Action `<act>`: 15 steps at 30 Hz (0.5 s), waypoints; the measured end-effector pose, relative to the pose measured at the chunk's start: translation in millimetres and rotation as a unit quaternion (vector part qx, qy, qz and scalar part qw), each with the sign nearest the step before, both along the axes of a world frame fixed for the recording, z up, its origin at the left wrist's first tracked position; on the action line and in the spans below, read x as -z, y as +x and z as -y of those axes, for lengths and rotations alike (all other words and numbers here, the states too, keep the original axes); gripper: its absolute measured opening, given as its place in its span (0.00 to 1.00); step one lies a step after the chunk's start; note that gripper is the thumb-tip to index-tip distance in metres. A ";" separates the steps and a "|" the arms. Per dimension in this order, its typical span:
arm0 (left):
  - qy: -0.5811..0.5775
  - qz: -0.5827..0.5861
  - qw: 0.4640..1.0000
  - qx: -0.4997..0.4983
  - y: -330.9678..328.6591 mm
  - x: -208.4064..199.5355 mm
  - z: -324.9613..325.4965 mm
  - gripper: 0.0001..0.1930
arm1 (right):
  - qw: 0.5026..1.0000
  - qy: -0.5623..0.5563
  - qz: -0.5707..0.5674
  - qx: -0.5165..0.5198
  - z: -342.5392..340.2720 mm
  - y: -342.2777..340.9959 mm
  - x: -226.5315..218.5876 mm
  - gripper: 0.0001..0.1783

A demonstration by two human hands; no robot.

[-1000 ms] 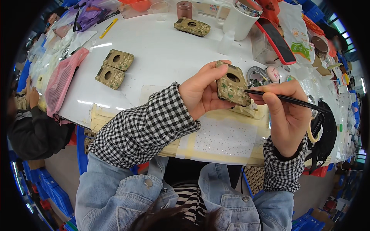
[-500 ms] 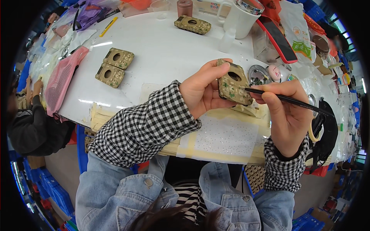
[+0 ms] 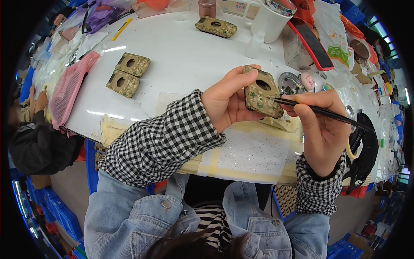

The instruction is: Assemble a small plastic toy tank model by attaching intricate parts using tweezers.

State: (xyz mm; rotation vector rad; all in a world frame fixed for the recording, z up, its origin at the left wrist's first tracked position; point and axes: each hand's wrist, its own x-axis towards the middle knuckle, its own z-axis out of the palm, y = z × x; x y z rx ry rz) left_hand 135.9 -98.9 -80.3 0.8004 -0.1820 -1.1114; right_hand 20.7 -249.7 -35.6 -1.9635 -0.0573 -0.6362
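My left hand grips a camouflage toy tank hull, thumb along its upper edge and fingers underneath. The hull is tilted, with its round opening facing up. Pinched in my right hand is a pair of black tweezers, whose tips touch or nearly touch the hull's top just below the opening. Whether the tips hold a tiny part is too small to tell. Below my hands lies a white sheet dotted with many tiny specks, edged with yellowish tape.
Two matching hulls lie at the left and another hull at the back. A white mug, a red-edged phone and a round dish stand right. A pink mesh basket is left, near another person's sleeve.
Almost nothing differs. The hull and the tweezers have shifted very slightly, with the tips staying at the same part of the hull.
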 end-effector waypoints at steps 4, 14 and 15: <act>0.000 -0.001 1.000 0.000 0.0 -0.2 0.1 0.22 | 1.000 -0.004 -0.004 0.001 1.2 -0.6 -0.6 0.05; -0.001 -0.001 1.000 0.001 -0.2 -0.6 -0.4 0.22 | 1.000 -0.005 -0.002 -0.005 0.9 0.3 0.4 0.05; -0.001 -0.001 1.000 0.000 -0.4 -0.7 -0.4 0.22 | 1.000 -0.007 0.000 -0.005 1.2 0.3 0.6 0.05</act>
